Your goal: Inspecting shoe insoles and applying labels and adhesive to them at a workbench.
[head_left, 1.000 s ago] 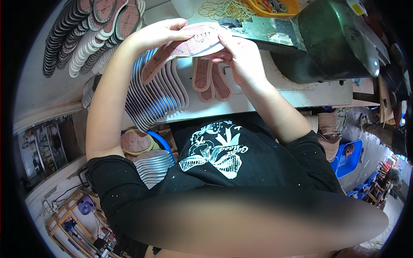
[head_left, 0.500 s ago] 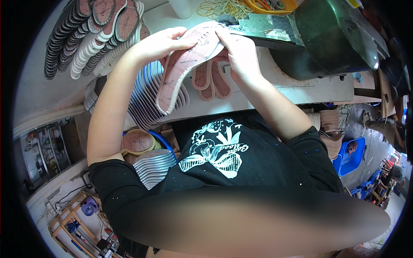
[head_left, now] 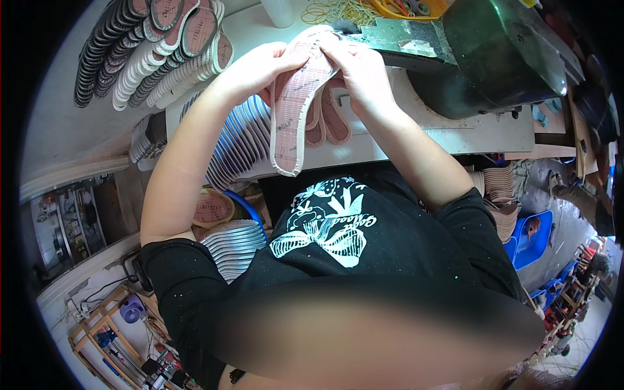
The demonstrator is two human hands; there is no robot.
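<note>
Both hands grip a pink insole (head_left: 294, 117) with a pale wrapped edge, its narrow end hanging toward me. My left hand (head_left: 276, 65) pinches its left edge, thumb on top. My right hand (head_left: 357, 68) is closed on the right edge near the far, wide end, which lies close to the green machine's arm (head_left: 406, 44). A few more pink insoles (head_left: 337, 120) lie on the white table (head_left: 416, 130) just behind and right of the held one; it partly hides them. Fingers beneath the insole are mostly hidden.
Stacked insoles (head_left: 156, 52) lean at the far left, with a blue-edged row (head_left: 240, 143) beside my left forearm. The large green machine body (head_left: 484, 65) fills the far right. An orange basket (head_left: 416, 10) and yellow cords (head_left: 335, 12) lie behind. A blue bin (head_left: 533, 240) stands right.
The insole has swung: its near, narrow end moved right and now hangs straighter toward me. My left hand and forearm shifted a little right; both hands keep their hold.
</note>
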